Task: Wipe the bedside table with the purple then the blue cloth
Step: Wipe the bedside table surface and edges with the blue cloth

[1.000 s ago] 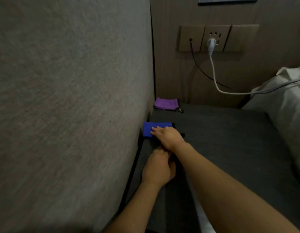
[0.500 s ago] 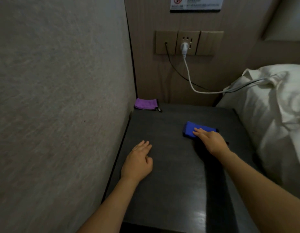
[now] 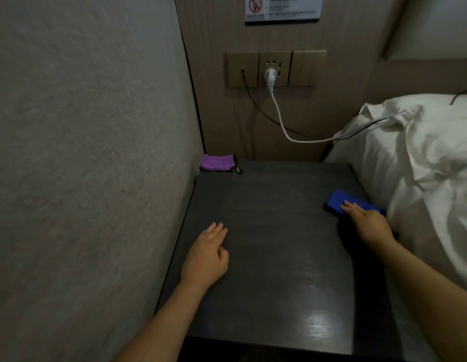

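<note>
Fingers (image 3: 350, 206) of right hand (image 3: 369, 224) press flat on blue cloth (image 3: 338, 200).

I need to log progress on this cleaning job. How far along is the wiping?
Purple stage looks done: the purple cloth lies set aside at the table's back left corner. In hand: the right hand presses the blue cloth flat near the bedside table's right edge; the left hand rests on top. How much blue wiping remains can't be told.
</note>
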Tool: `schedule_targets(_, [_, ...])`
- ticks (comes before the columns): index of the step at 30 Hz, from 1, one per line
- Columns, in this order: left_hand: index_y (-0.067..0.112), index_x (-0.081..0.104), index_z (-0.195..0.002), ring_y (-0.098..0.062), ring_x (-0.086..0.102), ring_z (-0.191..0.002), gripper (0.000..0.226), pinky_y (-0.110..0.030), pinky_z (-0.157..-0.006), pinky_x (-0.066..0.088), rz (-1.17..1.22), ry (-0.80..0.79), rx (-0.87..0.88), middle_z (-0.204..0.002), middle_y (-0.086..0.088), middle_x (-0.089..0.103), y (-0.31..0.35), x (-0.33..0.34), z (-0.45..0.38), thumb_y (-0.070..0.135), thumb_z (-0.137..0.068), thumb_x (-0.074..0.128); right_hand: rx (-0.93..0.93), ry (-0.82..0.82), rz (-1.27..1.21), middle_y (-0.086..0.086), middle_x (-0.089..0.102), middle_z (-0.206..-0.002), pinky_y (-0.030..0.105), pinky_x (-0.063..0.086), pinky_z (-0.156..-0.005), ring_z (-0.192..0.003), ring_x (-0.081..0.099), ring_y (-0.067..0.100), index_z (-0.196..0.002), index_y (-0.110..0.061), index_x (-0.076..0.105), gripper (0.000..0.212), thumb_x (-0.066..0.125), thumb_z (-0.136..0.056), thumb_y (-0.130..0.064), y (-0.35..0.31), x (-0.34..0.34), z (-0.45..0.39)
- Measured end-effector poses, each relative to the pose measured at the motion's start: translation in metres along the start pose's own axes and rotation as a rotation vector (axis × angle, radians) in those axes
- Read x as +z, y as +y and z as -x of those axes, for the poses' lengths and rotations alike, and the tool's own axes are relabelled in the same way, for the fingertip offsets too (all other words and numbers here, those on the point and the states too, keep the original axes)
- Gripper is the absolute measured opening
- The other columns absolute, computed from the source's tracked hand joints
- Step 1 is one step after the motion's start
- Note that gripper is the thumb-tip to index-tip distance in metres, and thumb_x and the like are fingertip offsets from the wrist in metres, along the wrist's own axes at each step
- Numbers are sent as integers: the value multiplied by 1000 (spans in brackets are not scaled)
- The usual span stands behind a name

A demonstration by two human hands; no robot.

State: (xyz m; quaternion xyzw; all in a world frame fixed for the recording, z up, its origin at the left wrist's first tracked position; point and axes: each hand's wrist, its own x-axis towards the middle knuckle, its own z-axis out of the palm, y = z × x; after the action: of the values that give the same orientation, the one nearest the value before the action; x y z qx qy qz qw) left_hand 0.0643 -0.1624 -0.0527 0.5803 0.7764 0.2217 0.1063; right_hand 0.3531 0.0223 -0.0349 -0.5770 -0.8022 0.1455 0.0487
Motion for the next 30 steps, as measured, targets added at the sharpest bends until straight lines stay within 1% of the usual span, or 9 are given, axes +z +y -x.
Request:
schedule_targets(2, [12, 44, -134, -10, 27, -140, 59, -13, -110, 7, 7, -14, -9, -147, 0, 40, 0, 1, 9, 23, -78, 31, 54, -9, 29, 11, 27, -153, 32, 22, -114, -141, 29, 24, -141, -11, 37, 43, 34, -98, -6, -6, 2, 5])
schedule_targets(5, [14, 44, -134, -8, 26, -140, 50, -11, -109, 7, 15, -1, -11, -147, 2, 39, 0, 2, 12, 17, -84, 39, 155, 0, 57, 11, 18, -156, 31, 25, -113, -143, 23, 23, -146, -10, 24, 45, 26, -101, -14, -25, 8, 10])
schedule_targets(9, [13, 47, -132, -9, 29, -139, 58, -11, -108, 9, 21, 11, -26, -145, 1, 42, 1, 2, 11, 24, -77, 32, 177, -2, 85, 10, 19, -156, 34, 26, -111, -143, 21, 24, -145, -8, 26, 45, 19, -102, -18, -62, 22, 11])
schedule_targets(14, [12, 47, -132, -9, 29, -139, 49, -10, -107, 8, 53, 35, -8, -145, 0, 42, 0, 2, 9, 14, -83, 42, 28, -38, 32, 6, 21, -156, 33, 21, -114, -144, 19, 20, -143, -10, 31, 44, 22, -102, -21, -139, 51, 12])
schedule_targets(18, [9, 51, -128, -15, 36, -137, 63, -17, -110, 10, 61, 29, -8, -141, -5, 48, -3, 3, 8, 26, -74, 25, -77, -39, -83, 1, 23, -155, 34, 14, -117, -144, 18, 15, -143, -13, 34, 44, 27, -101, -23, -198, 72, 16])
schedule_targets(21, [7, 54, -125, -20, 43, -133, 72, -25, -112, 21, 63, 31, -14, -135, -9, 54, -5, 6, 7, 30, -66, 20, -176, -91, -98, 1, 23, -156, 35, 13, -117, -144, 16, 15, -142, -13, 35, 43, 26, -101, -23, -226, 79, 11])
schedule_targets(24, [12, 51, -127, -20, 49, -125, 50, -23, -105, 35, 119, -5, -76, -133, -8, 54, 0, -1, 7, 22, -79, 39, -338, -187, -18, 3, 19, -157, 38, 14, -117, -145, 15, 19, -144, -13, 32, 43, 24, -101, -20, -252, 83, 3])
schedule_targets(26, [12, 51, -123, -20, 53, -115, 42, -24, -96, 41, 119, -49, -146, -127, -8, 56, 1, -2, 7, 20, -82, 52, -476, -200, 132, 6, 17, -157, 40, 19, -116, -145, 16, 23, -144, -11, 28, 44, 29, -100, -15, -265, 86, -1])
schedule_targets(30, [14, 56, -110, -22, 58, -103, 27, -29, -88, 44, 117, -83, -178, -115, -10, 62, 3, -4, 6, 23, -85, 49, -625, -220, 321, 8, 12, -158, 41, 25, -113, -144, 17, 25, -147, -10, 22, 47, 31, -100, -10, -280, 85, -10])
